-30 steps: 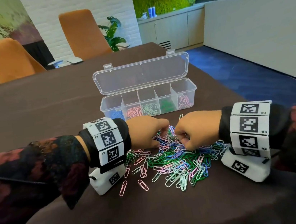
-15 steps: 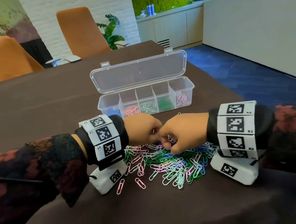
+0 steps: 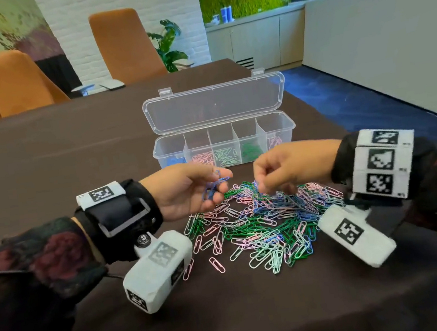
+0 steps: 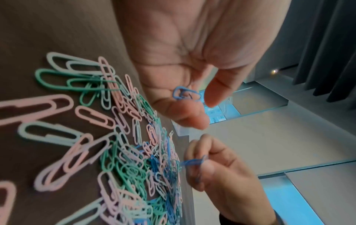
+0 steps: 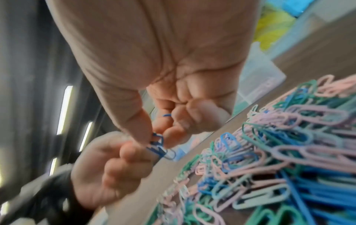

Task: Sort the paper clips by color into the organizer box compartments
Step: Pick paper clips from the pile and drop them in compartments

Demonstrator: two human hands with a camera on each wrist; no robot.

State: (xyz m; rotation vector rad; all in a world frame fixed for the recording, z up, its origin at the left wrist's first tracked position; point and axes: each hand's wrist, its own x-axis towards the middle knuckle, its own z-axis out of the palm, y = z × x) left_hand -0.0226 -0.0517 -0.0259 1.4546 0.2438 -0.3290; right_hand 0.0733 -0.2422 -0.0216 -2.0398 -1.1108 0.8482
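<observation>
head view: organizer box (image 3: 224, 147) open behind clip pile (image 3: 263, 220), orange chairs (image 3: 123, 44) beyond.

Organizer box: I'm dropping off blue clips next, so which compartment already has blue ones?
The far-left compartment of the organizer box: it alone shows blue clips; the others hold pink or green.

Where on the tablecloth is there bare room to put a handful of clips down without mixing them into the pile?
Bare cloth lies left of the organizer box, beyond the left hand, and along the near table edge below the clip pile. Crowded: the strip between both hands, where the pile sits, and the narrow gap between pile and box. The right hand hovers over the pile's far side.
</observation>
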